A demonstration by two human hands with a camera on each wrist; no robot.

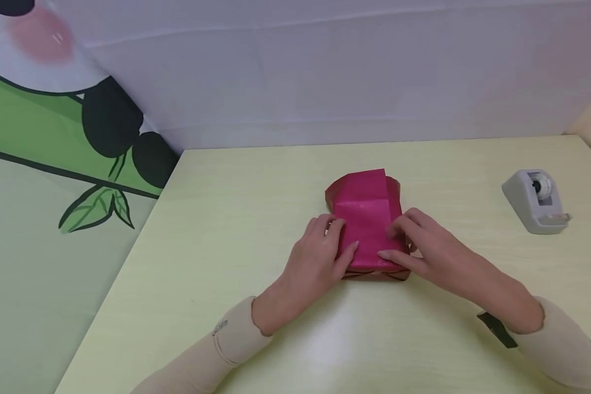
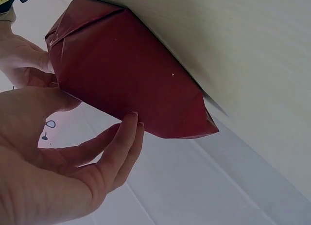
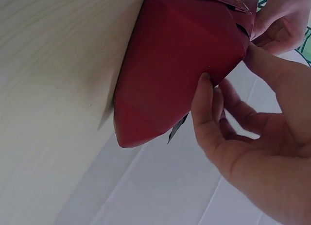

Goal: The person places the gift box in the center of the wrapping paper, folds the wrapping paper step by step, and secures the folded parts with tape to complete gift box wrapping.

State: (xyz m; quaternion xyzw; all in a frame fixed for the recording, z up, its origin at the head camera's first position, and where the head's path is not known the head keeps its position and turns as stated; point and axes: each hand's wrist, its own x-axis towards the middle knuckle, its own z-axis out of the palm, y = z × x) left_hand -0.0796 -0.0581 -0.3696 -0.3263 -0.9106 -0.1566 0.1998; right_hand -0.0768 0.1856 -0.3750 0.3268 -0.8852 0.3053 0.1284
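A parcel wrapped in glossy red paper (image 1: 361, 224) lies on the pale table, right of centre in the head view. Its near end is folded in; at the far end the paper flares past the body. My left hand (image 1: 315, 254) holds the left side, thumb on top and fingers along the edge. On the opposite side my right hand (image 1: 430, 249) grips the near right edge, thumb on the top face and fingers bent at the side. Both wrist views show fingertips at the upper edge of the parcel's side (image 2: 121, 74) (image 3: 175, 64).
A grey tape dispenser (image 1: 532, 205) with a roll in it stands at the table's right. The wood-grain table (image 1: 241, 219) ends at a pale cloth backdrop (image 1: 325, 76). Left of the table hangs a printed cloth (image 1: 34, 262) with green leaves.
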